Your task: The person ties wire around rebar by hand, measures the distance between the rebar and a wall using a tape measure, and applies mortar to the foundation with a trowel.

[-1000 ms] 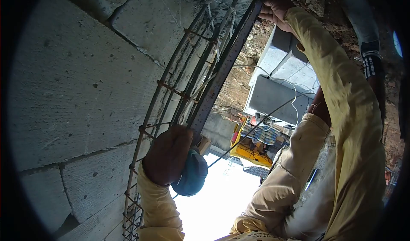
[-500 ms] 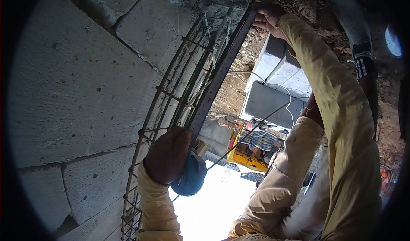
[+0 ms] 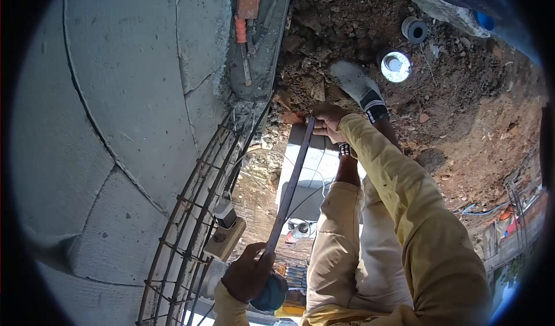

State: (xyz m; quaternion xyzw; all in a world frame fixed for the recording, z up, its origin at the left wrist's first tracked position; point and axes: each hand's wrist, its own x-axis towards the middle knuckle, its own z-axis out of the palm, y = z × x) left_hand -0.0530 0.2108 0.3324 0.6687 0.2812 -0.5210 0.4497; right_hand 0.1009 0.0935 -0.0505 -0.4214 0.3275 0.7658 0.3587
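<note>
My left hand (image 3: pixel 248 273) is closed around the teal case of a tape measure (image 3: pixel 270 293) at the bottom, left of my legs. From it the drawn-out blade runs up and slightly right, a long straight strip. Its far end is pinched in my right hand (image 3: pixel 329 122), out in front of my knees. To the left of the blade, and apart from it, stands a rebar cage (image 3: pixel 184 251) of long bars tied with stirrups. The cage follows the edge of a pale block wall (image 3: pixel 133 199).
On the ledge above the cage lies a tool with an orange-red handle (image 3: pixel 241 31). A wooden block (image 3: pixel 224 239) sits beside the cage. Pale blocks (image 3: pixel 311 202) and cables are below the blade. Two round spools (image 3: pixel 396 66) (image 3: pixel 414 30) lie on rough soil (image 3: pixel 451 112).
The tape measure has moved from along the rebar cage to right of it, still in both hands. My view has shifted, showing the ledge tool and more soil.
</note>
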